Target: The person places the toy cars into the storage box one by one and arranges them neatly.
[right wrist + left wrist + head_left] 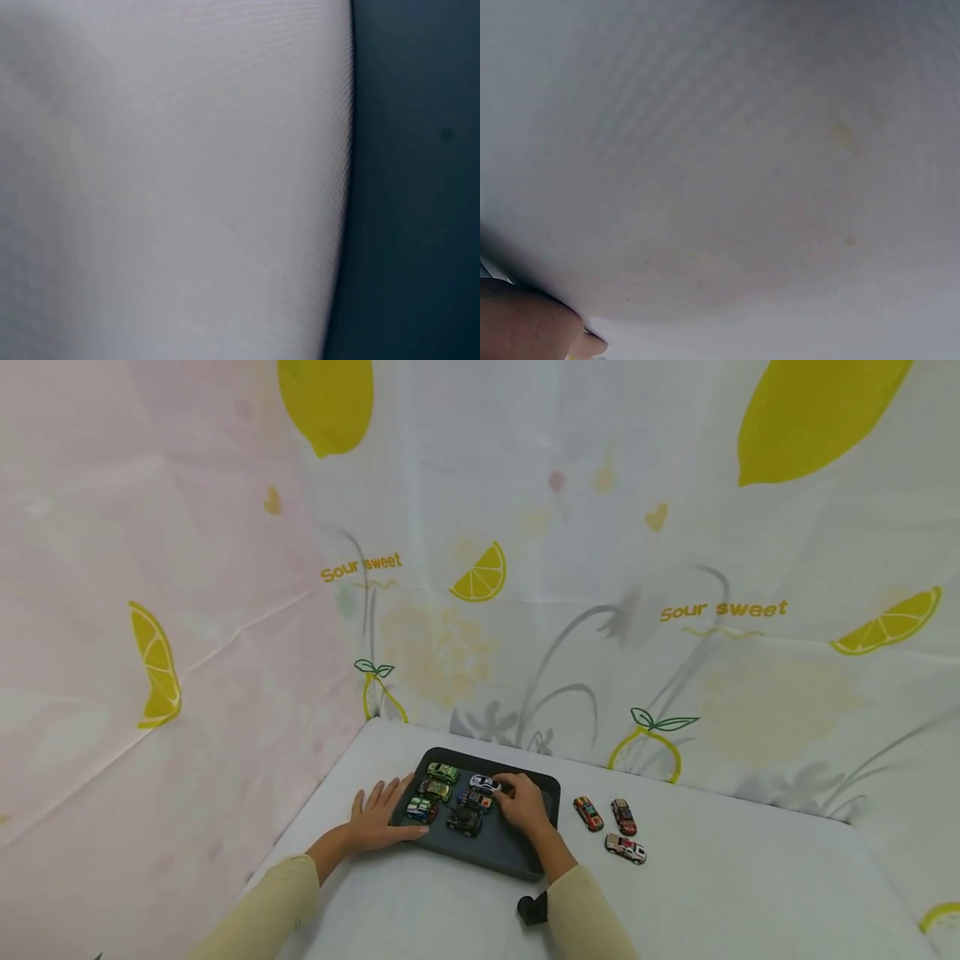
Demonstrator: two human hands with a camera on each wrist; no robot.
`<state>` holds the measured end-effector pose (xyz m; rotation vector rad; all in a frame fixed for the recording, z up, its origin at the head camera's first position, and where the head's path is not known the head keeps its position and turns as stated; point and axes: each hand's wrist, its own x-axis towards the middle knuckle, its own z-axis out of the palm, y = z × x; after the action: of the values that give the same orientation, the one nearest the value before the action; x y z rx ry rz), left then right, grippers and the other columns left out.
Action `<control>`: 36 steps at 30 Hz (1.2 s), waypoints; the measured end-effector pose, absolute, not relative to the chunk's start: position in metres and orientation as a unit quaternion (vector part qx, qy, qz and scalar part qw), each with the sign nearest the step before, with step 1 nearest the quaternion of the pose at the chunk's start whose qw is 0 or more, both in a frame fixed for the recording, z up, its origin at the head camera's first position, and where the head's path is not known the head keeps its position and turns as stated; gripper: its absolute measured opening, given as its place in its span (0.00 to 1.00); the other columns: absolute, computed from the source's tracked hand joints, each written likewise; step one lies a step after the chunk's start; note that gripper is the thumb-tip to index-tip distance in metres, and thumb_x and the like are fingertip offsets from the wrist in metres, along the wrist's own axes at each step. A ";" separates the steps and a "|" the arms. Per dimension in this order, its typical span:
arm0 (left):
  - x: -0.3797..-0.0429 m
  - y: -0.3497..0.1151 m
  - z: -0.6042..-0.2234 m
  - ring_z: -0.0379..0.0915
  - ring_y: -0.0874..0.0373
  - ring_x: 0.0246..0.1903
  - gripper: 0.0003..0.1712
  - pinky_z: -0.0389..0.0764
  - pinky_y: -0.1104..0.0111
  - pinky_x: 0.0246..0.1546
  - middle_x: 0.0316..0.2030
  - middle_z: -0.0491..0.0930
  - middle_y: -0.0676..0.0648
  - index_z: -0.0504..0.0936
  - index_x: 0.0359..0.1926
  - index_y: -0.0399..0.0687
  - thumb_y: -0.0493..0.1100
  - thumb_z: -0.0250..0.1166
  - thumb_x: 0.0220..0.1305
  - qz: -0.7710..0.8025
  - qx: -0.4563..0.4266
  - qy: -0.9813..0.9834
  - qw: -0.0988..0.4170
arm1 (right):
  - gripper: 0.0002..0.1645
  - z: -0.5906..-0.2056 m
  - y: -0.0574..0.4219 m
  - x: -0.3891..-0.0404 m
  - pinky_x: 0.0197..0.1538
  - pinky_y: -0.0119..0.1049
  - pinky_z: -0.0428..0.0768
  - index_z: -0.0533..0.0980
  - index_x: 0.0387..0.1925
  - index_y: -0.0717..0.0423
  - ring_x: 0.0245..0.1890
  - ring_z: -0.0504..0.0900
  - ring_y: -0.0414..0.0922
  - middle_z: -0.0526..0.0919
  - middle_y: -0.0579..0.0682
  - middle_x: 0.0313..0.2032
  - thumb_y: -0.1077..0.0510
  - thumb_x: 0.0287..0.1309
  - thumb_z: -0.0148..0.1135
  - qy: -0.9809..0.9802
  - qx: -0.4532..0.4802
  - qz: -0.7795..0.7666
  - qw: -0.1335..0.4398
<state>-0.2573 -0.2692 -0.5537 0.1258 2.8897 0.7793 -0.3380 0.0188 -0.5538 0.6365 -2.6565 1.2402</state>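
Observation:
A dark grey tray (pixel 517 860) lies on the white surface, with several toy cars in its left and middle part. My left hand (pixel 378 822) rests at the tray's left edge, its fingers and thumb spread and straight. In the left wrist view only a bit of that hand (pixel 529 322) shows at the lower left corner. My right hand (pixel 525 802) reaches over the tray and pinches a white and blue toy car (pixel 483 784) in the back row. Just in front of that car sit a blue and orange toy car (pixel 476 802) and a black toy car (pixel 465 822).
Three toy cars lie right of the tray: a red and orange one (pixel 588 814), a dark red one (pixel 623 817) and a white one (pixel 626 849). A black object (pixel 532 910) shows beside the right sleeve. Lemon-printed cloth walls (pixel 570 568) stand behind and at left.

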 end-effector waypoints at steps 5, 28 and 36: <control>-0.258 -0.266 -0.555 0.29 0.35 0.77 0.64 0.24 0.36 0.69 0.78 0.41 0.38 0.39 0.79 0.62 0.79 0.60 0.52 0.262 0.040 0.961 0.077 | 0.15 -0.554 0.023 -0.336 0.32 0.34 0.77 0.82 0.50 0.59 0.31 0.80 0.45 0.81 0.58 0.42 0.63 0.61 0.65 -0.883 0.211 0.412 0.073; -0.257 -0.264 -0.551 0.27 0.33 0.76 0.62 0.23 0.35 0.68 0.78 0.40 0.36 0.38 0.79 0.61 0.76 0.61 0.55 0.285 0.064 0.953 0.084 | 0.24 -0.523 0.041 -0.326 0.49 0.50 0.80 0.75 0.59 0.60 0.47 0.81 0.54 0.76 0.61 0.55 0.56 0.65 0.62 -0.883 0.237 0.376 0.149; -0.261 -0.271 -0.554 0.27 0.32 0.76 0.63 0.23 0.34 0.67 0.78 0.40 0.35 0.38 0.79 0.62 0.78 0.60 0.54 0.275 0.056 0.957 0.074 | 0.38 -0.511 0.088 -0.334 0.58 0.66 0.69 0.64 0.71 0.52 0.62 0.70 0.65 0.55 0.67 0.73 0.45 0.64 0.62 -0.922 0.240 0.239 0.188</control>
<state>-0.2611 -0.2713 -0.5544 0.1692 2.8719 0.8261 -0.3337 0.0881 -0.5113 0.6755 -2.5935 0.6729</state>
